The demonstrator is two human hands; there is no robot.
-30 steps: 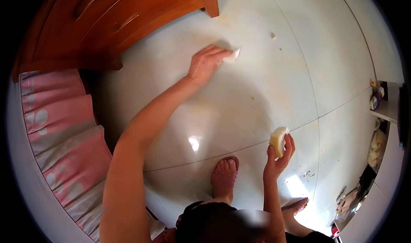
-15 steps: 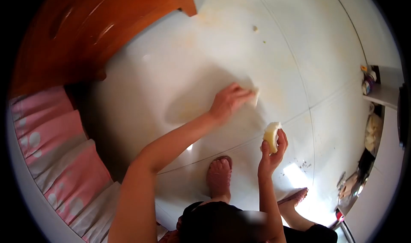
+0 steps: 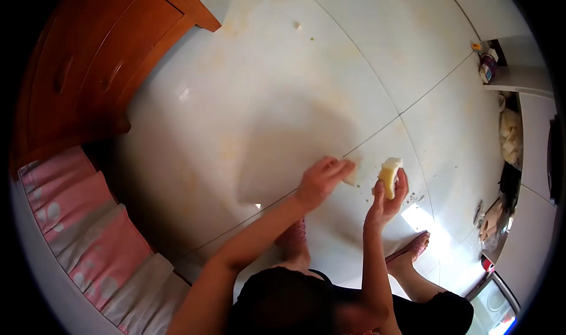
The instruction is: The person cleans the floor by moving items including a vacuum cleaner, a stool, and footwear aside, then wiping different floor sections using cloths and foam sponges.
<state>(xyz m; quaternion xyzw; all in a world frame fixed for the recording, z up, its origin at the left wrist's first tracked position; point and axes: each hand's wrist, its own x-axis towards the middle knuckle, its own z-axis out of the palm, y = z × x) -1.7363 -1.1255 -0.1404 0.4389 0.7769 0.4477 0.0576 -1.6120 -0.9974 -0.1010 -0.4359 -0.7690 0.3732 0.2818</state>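
My left hand reaches over the tiled floor, its fingers closed on a thin pale piece, slightly blurred. To its right, my right hand is raised with thumb and fingers around a thick yellow-and-white piece, soft-looking with a ragged white top. A gap separates the two pieces. Small dark specks lie on the floor beside my right hand. Farther up are a small pale crumb and a tiny green bit.
A reddish-brown wooden cabinet stands upper left, above a pink and grey ruffled cloth. Shelves with several items run along the right. My feet in sandals are below my hands. Faint yellowish stains mark the floor.
My left hand has come down and right with the pale piece, nearer my right hand. My right hand keeps its hold. The view has shifted, with the cabinet and crumb farther left.
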